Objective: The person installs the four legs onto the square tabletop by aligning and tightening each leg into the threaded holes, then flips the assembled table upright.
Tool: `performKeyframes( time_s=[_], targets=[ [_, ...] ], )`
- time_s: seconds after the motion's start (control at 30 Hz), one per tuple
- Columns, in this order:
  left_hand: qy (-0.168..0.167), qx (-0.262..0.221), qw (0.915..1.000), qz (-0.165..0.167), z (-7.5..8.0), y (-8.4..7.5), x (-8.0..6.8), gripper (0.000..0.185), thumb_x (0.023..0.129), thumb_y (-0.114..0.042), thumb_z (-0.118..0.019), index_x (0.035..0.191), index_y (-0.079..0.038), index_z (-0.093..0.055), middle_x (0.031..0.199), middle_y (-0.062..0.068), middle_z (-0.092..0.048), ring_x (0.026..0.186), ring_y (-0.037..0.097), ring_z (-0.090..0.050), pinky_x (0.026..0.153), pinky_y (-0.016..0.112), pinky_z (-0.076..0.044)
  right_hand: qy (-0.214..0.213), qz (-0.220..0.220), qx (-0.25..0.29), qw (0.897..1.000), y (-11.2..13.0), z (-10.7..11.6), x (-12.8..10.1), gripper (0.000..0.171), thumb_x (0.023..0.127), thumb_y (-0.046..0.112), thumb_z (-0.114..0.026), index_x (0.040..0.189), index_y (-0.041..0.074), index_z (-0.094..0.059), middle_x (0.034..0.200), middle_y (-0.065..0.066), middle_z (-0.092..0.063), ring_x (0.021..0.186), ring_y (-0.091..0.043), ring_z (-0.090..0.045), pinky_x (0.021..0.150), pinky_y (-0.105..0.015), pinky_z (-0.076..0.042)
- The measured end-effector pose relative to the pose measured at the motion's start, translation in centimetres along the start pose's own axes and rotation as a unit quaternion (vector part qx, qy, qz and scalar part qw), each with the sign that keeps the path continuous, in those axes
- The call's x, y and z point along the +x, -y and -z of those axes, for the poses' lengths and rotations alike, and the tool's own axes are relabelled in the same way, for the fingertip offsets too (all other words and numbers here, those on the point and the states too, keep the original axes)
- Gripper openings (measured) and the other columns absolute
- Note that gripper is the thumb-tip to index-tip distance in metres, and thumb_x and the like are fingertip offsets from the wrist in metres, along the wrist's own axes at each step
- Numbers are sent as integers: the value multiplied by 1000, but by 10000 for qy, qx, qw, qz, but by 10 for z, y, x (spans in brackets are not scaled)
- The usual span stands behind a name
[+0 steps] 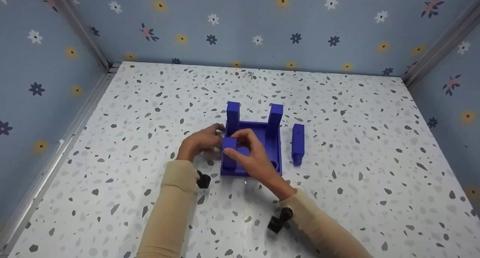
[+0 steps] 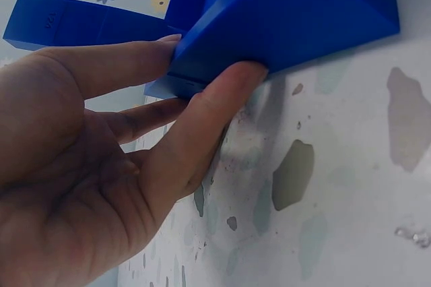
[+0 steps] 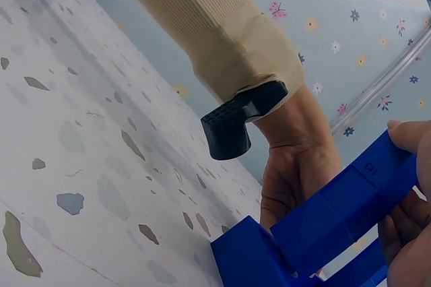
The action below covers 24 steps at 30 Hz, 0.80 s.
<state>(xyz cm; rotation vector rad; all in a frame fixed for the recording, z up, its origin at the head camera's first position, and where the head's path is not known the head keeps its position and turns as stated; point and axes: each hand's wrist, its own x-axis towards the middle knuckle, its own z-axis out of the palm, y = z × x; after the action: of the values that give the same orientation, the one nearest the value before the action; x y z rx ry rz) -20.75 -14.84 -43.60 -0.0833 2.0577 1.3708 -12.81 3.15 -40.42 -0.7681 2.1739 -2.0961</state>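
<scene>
**Third leg going in, and it could jam**

From the head view: my right hand (image 1: 252,153) pinches a blue leg (image 1: 229,153) upright at the near left corner of the blue tray (image 1: 275,147), and my left hand (image 1: 202,140) braces the tray's left edge. If I push the leg down tilted, I judge it could bind in its socket or skid the tray across the speckled table (image 1: 356,198). Two legs already stand at the far corners; a fourth leg (image 1: 298,143) lies just beside the tray on its right.

Left wrist view: my fingers (image 2: 209,125) press around the tray's corner (image 2: 283,24); a loose hold here would let it slide.

Right wrist view: my fingertips (image 3: 411,135) clamp the leg (image 3: 343,209), a square, matte, deep-blue plastic bar with a small stamped mark.
</scene>
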Motion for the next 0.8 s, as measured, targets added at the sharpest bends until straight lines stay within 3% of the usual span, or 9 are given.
performKeyframes(
  time_s=[0.23,0.43,0.6,0.8],
  targets=[
    [-10,-6,10000,-68,0,2,1,59,81,-12,-60,133,-13,-35,115,14,-53,95,25,-61,77,38,-54,45,-23,436,9990,-14,5,3,27,91,3,-52,116,-7,-48,117,-24,-49,104,-24,-50,91,-35,-43],
    [-12,14,9999,-110,-1,1,1,59,80,-15,-63,133,-14,-35,117,13,-53,97,26,-60,77,38,-53,407,-326,1098,9926,-25,9,7,29,91,10,-52,118,-2,-53,118,-16,-53,105,-22,-50,88,-31,-42],
    [74,-175,9997,-159,0,2,2,60,78,-6,-59,133,-12,-34,120,12,-51,96,23,-59,77,39,-54,810,-586,1215,9875,-25,10,10,33,91,14,-51,121,1,-56,125,-12,-53,112,-22,-48,90,-35,-41],
    [88,-211,9996,-157,0,3,2,60,76,1,-51,132,-11,-34,120,13,-52,94,23,-60,75,39,-54,973,-503,1290,9856,-25,11,12,33,91,12,-50,121,-1,-57,126,-12,-55,116,-23,-47,94,-37,-40]
  ],
)
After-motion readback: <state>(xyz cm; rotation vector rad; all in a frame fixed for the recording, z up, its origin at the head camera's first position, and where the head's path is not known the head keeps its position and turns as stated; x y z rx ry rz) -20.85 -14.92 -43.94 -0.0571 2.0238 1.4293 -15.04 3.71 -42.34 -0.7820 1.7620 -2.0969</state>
